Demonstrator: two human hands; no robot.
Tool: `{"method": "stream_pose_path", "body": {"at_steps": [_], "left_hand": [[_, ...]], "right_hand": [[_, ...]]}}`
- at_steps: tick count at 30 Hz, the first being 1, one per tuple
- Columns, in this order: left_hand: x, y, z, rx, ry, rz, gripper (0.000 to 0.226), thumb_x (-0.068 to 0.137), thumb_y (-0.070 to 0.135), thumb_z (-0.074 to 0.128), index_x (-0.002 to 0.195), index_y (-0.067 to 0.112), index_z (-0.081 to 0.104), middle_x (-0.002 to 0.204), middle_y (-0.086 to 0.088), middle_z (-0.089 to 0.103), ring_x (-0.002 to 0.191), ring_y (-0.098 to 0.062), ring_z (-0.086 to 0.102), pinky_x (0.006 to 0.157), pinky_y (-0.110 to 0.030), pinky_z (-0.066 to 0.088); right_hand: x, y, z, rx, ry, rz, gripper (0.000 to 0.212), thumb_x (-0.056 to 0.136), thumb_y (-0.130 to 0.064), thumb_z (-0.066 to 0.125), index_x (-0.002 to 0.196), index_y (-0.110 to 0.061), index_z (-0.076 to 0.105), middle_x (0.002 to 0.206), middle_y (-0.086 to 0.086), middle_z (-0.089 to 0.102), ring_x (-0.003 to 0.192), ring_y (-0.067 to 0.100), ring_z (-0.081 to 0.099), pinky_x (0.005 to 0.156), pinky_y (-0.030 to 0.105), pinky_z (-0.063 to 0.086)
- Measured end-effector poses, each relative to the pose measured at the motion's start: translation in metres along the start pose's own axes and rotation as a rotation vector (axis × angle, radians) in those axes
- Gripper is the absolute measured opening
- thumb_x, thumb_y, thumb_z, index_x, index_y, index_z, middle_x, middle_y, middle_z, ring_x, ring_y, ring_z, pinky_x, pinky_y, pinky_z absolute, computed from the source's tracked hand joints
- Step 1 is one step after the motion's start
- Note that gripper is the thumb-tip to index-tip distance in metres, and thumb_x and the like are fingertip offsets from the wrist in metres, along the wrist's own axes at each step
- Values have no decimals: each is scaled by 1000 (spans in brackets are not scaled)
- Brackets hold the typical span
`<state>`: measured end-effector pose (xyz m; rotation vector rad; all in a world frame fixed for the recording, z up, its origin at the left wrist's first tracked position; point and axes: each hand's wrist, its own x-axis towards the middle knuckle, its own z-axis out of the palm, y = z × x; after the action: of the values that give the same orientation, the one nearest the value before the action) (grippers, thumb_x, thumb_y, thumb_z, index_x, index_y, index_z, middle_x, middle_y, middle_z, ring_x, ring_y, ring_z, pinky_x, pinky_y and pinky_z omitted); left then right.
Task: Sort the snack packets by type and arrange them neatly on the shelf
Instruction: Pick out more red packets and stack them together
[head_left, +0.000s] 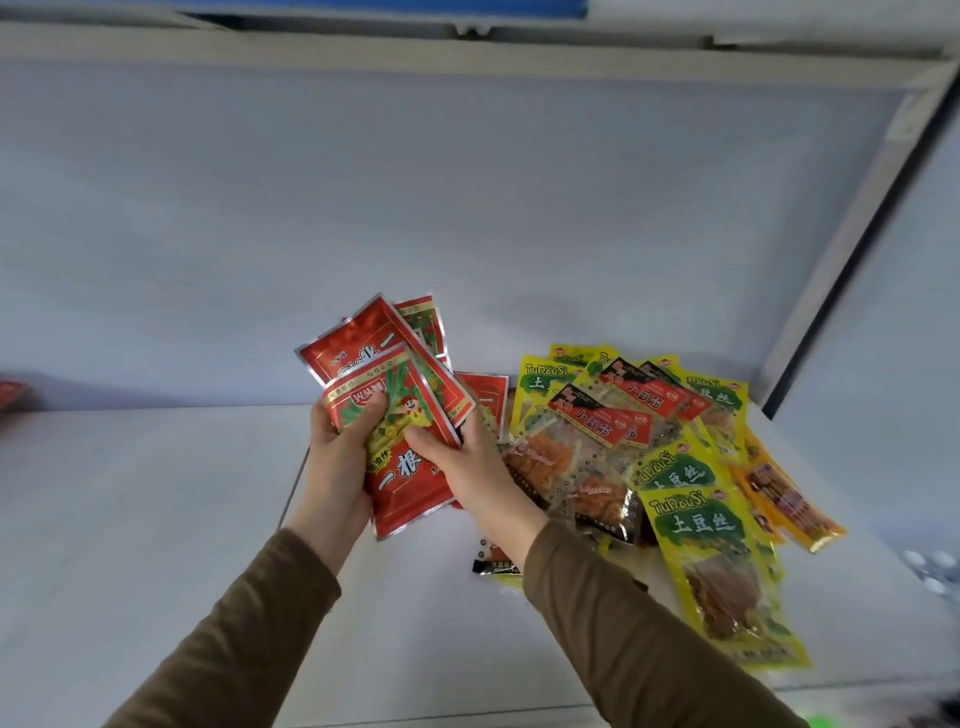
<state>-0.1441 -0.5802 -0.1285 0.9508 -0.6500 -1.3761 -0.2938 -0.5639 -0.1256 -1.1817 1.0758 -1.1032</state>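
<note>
Near the shelf's (156, 519) middle, the left hand (337, 457) and right hand (467, 462) are together clamped on a fan of red packets (400, 415), seemingly 1 type partly gathered. Toward the right edge, a mixed heap (623, 441) of yellow packets (696, 525) and clear red-labelled ones remains unsorted, so most arranging is left.

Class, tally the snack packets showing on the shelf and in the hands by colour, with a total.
Red packets: 5
Yellow TuDouSi packets: 6
Black-and-red-labelled packets: 3
Orange packets: 1
Total: at least 15; overlaps hide more.
</note>
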Motion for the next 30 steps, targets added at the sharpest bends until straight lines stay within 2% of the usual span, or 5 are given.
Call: {"method": "stream_pose_path", "body": {"at_steps": [13,19,23,27,30], "left_hand": [[-30,-3,-38,48,-210,-182,90,59,65,88,135,26,60,130,-8,71,113,-36,71,79,-49,63],[-39,-12,-46,141,-90,-255,65,68,42,88,125,24,60,112,-10,77,94,-37,76,67,-47,63],[-32,-7,-44,105,27,-295,53,72,36,83,118,22,61,99,-12,79,79,-38,77,56,-47,62],[-27,-3,-47,73,59,-304,56,69,35,85,118,23,60,99,-11,79,80,-37,78,57,-49,61],[-28,-3,-46,70,53,-302,60,68,36,87,120,23,60,102,-11,79,85,-38,77,61,-51,62]], "right_hand": [[-14,11,2,-168,-17,-86,51,86,-61,70,128,-59,41,113,-22,68,102,5,71,89,35,60],[-19,25,17,-347,-47,-66,62,85,-71,62,136,-51,32,122,-15,64,101,7,71,87,39,62],[-2,8,5,-691,-126,-55,89,82,-91,29,153,-37,24,135,3,63,105,17,70,94,46,58],[51,-22,-37,-684,172,-109,69,102,-63,37,151,-15,35,140,4,56,110,16,63,93,36,55],[88,-27,-65,-526,247,121,70,102,-30,56,156,-6,20,147,14,47,111,23,57,96,38,50]]}}
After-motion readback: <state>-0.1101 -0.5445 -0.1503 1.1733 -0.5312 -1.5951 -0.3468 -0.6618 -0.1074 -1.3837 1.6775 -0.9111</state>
